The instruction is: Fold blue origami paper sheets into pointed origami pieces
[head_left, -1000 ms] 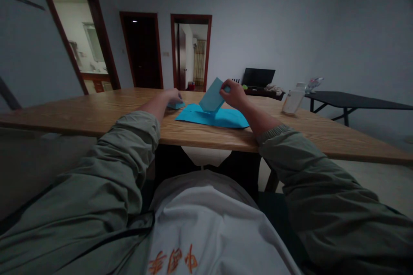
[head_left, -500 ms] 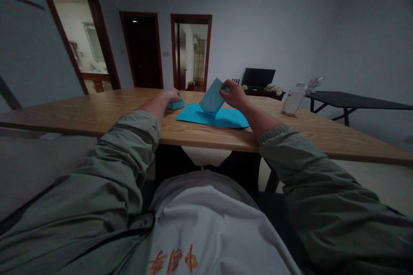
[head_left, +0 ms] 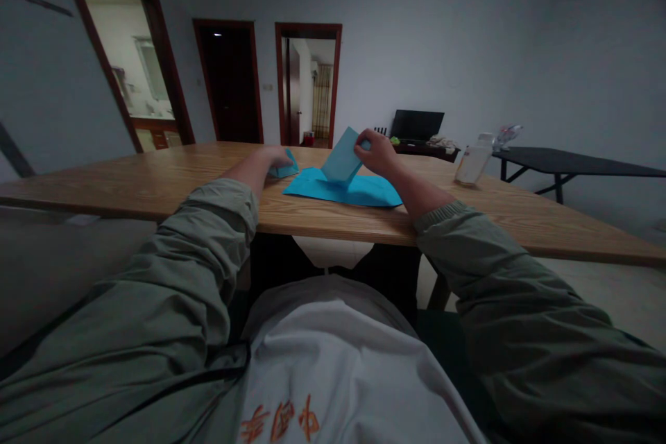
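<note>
My right hand point(head_left: 374, 148) pinches a light-blue card point(head_left: 342, 158) by its upper right edge and keeps it tilted. The card's lower corner is at, or just above, a bright blue sheet point(head_left: 359, 193) lying flat on the wooden table. Left of that sheet, my left hand point(head_left: 274, 157) is closed on light-blue paper point(head_left: 292, 161), part of which stands up beside the fingers. The hand covers the rest of this paper, so I cannot tell whether it is one piece or several. Most of the left fingertips are hidden.
The wooden table point(head_left: 520, 215) spreads wide to both sides. On its right part stands a clear plastic bottle or jar point(head_left: 474, 160). Beyond are a black folding table point(head_left: 583, 161) and a dark monitor point(head_left: 417, 125) on a stand. Doorways line the back wall.
In my left hand, a piece of the light-blue paper has lifted and now stands more upright. My right hand and its card have hardly moved.
</note>
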Demonstrator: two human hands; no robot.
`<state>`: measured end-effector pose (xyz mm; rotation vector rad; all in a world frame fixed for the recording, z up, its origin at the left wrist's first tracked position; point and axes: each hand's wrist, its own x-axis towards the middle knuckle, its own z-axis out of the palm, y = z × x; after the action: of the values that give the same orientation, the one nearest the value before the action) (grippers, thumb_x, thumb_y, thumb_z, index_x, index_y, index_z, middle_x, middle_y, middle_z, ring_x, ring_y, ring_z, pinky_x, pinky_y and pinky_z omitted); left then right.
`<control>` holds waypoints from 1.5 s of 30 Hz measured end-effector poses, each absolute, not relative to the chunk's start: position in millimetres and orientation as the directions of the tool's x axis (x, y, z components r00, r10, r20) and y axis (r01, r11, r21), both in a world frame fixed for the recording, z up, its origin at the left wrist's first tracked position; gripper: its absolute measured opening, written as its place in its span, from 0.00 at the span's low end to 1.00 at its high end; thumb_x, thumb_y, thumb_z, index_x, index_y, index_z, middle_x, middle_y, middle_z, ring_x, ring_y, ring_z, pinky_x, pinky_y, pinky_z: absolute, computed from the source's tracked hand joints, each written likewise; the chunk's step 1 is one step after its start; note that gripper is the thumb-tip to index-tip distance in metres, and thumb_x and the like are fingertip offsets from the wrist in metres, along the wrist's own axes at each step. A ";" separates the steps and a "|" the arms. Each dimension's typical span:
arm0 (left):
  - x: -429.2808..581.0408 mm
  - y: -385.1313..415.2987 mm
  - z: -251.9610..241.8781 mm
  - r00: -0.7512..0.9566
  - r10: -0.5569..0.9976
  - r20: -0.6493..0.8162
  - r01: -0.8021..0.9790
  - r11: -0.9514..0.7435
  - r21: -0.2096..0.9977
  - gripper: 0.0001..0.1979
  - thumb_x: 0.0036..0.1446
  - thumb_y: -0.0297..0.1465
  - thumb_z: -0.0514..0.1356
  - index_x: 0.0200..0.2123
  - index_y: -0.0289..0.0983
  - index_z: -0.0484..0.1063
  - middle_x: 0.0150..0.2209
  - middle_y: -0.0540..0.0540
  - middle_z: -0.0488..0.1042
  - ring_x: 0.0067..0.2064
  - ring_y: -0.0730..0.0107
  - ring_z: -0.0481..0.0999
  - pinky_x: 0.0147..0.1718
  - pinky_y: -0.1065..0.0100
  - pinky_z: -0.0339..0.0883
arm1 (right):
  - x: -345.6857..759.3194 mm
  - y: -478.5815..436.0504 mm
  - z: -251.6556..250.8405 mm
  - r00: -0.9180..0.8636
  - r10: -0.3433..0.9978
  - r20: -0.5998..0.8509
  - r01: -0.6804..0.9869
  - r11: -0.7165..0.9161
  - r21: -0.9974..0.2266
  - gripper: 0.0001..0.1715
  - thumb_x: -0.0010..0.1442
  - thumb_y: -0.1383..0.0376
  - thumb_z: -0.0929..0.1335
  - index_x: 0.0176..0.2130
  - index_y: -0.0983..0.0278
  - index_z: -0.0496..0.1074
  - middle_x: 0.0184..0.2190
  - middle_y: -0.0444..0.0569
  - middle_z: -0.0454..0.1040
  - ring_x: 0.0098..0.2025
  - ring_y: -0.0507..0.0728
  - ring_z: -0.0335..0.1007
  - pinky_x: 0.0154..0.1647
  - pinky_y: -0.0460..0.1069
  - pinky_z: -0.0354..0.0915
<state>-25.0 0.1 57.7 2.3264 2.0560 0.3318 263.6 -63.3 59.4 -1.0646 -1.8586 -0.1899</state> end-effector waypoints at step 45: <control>83.6 -62.2 77.7 0.254 0.684 0.684 0.288 -0.729 0.621 0.21 0.63 0.46 0.54 0.52 0.39 0.65 0.49 0.43 0.73 0.44 0.66 0.76 0.41 0.67 0.73 | 249.3 -71.0 62.7 -0.242 0.560 0.792 0.658 0.695 -0.290 0.28 0.55 0.61 0.66 0.55 0.65 0.68 0.40 0.53 0.76 0.38 0.60 0.71 0.43 0.55 0.66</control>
<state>83.6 -62.2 77.7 2.1615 0.8883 1.4694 249.3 -71.0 62.7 -0.9451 -1.9194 -0.1246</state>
